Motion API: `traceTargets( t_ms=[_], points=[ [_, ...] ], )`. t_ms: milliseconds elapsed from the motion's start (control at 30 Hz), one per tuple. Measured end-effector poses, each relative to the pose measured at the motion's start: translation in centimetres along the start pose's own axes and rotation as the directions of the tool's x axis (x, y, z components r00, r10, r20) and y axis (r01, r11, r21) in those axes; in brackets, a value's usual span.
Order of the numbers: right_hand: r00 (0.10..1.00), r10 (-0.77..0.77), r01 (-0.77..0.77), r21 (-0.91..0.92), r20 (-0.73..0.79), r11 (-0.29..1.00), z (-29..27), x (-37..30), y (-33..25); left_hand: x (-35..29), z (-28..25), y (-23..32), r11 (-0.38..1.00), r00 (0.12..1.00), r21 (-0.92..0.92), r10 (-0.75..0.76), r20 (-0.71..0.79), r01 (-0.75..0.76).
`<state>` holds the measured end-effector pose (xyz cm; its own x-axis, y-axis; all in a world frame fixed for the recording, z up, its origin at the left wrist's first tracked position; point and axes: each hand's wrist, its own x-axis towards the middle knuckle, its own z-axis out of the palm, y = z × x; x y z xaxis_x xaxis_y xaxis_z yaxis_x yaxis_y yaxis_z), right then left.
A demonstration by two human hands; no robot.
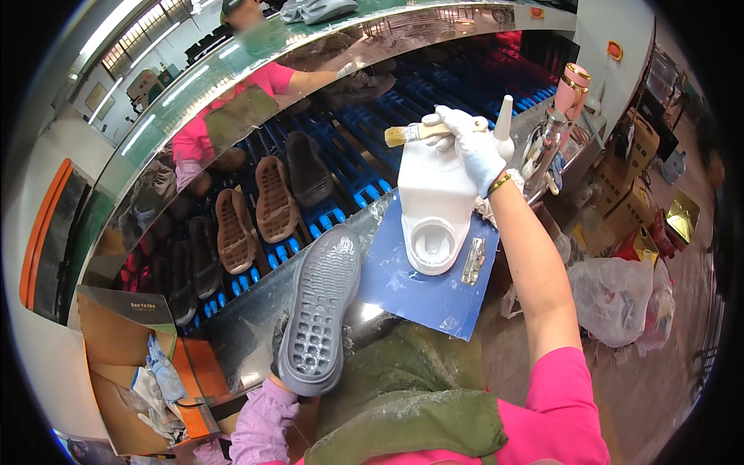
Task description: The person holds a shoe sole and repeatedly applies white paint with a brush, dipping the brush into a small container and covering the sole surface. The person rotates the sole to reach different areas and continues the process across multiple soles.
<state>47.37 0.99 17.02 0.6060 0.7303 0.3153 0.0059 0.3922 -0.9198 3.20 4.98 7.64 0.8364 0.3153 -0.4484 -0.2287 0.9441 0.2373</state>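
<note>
A grey shoe sole point(319, 310) is tilted up with its gridded heel cavity and wet-looking upper side facing me. My left hand point(277, 335), in a dark glove, is closed around its left edge, most of the fingers hidden behind it. In a white glove, my right hand point(468, 141) grips a flat brush point(403, 136) with pale bristles. The brush lies across the top of a white plastic container point(436, 190), which has a round cup at its near end. Under the container is a blue sheet point(395, 283), and a small metal piece point(473, 261) rests beside the cup.
Behind the bench edge, brown soles point(275, 198) and dark soles ride on a blue roller conveyor point(364, 190). Metal bottles point(542, 151) and a pink cup point(571, 91) stand at right. An open carton point(116, 372) with gloves is at lower left; plastic bags point(612, 298) lie right.
</note>
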Motion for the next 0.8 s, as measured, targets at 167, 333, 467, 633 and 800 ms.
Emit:
traceTargets(
  t_ms=[167, 333, 467, 633, 800],
  points=[
    [0.998, 0.065, -0.064, -0.172, 0.002, 0.983, 1.0, -0.3, -0.5, 1.1, 3.4, 0.0, 0.999, 0.998, -0.029, -0.044, 0.034, 0.045],
    [0.998, 0.057, -0.064, -0.293, -0.034, 0.954, 1.4, -0.7, -0.8, 2.4, -0.1, -1.6, 0.698, 0.999, -0.715, 0.037, -0.028, -0.046],
    [1.000, -0.013, 0.012, -0.245, -0.004, 0.970, 1.1, -0.8, -0.1, 3.0, -1.4, -2.7, 0.745, 0.853, 0.557, 0.509, -0.117, -0.368],
    [1.000, 0.010, -0.014, -0.252, -0.019, 0.968, 0.5, -0.4, 0.7, 3.5, -2.8, -2.9, 0.879, 0.876, -0.033, 0.471, -0.108, -0.476],
    [1.000, -0.014, 0.012, -0.269, -0.005, 0.963, 0.8, -0.6, 0.2, 3.2, -3.3, -2.8, 0.892, 0.889, -0.033, 0.446, -0.106, -0.451]
  ],
)
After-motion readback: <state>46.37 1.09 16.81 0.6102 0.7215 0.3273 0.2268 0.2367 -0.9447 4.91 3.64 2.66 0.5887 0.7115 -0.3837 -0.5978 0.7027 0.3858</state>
